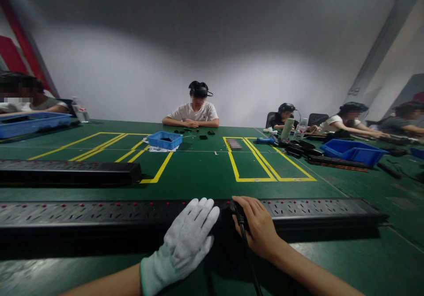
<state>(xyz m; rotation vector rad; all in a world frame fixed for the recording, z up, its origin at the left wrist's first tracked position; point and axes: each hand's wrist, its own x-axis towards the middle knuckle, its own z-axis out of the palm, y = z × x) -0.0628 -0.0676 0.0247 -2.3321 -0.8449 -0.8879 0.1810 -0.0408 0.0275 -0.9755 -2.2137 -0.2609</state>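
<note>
A long black power strip [132, 214] with rows of sockets and small red switches lies across the green table before me. My left hand [188, 236], in a white glove with a green cuff, rests flat on the strip with its fingers stretched out. Bare, my right hand [256, 225] grips a black power plug [237, 211] at the strip's top face, just right of the glove. The plug's cable [249, 254] runs down toward me. The fingers partly hide the plug, so I cannot tell how deep it sits in a socket.
A second black power strip [73, 172] lies farther back at the left. Beyond it stands a small blue basket [164, 140] on paper. Yellow tape [256, 180] marks boxes on the table. A larger blue bin [354, 151] stands at the right. A person [194, 114] sits opposite; others work at both sides.
</note>
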